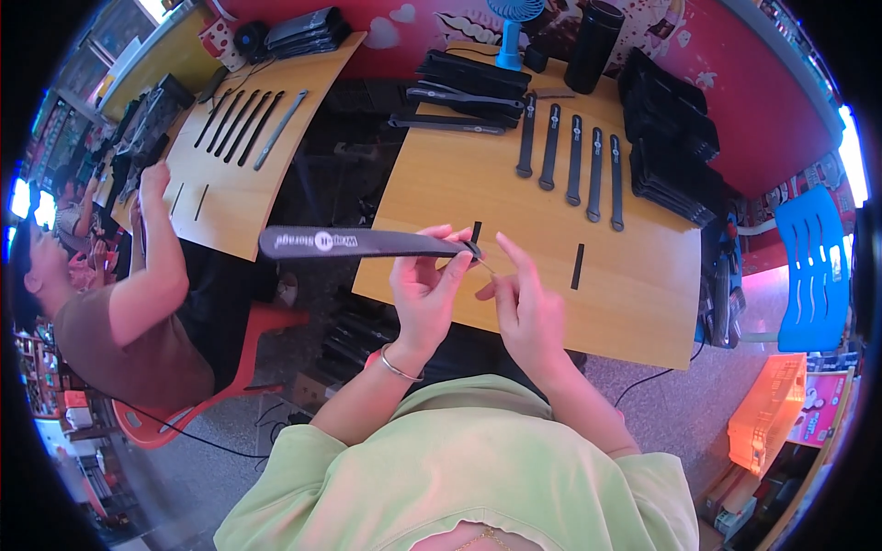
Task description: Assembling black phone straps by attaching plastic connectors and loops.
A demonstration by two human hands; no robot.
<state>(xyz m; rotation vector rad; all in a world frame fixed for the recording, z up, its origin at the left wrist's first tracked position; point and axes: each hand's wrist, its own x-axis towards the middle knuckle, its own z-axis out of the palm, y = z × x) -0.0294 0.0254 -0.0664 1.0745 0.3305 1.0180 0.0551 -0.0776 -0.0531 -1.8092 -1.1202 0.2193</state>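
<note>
My left hand (424, 285) pinches the right end of a long grey fabric strap (349, 242) with white print, held level above the near edge of a wooden table (533, 275). The strap sticks out to my left. My right hand (522, 294) is close beside it, thumb and forefinger pinched on something thin at the strap's tip; what it is cannot be made out. A silver bangle (397, 367) sits on my left wrist.
Several black straps (571, 161) lie in a row at the table's far side, beside stacks of black straps (675, 147), a blue fan (511, 28) and a black cylinder (593, 46). Another person (119, 312) works at a second table (248, 138) on my left. A blue chair (813, 266) stands right.
</note>
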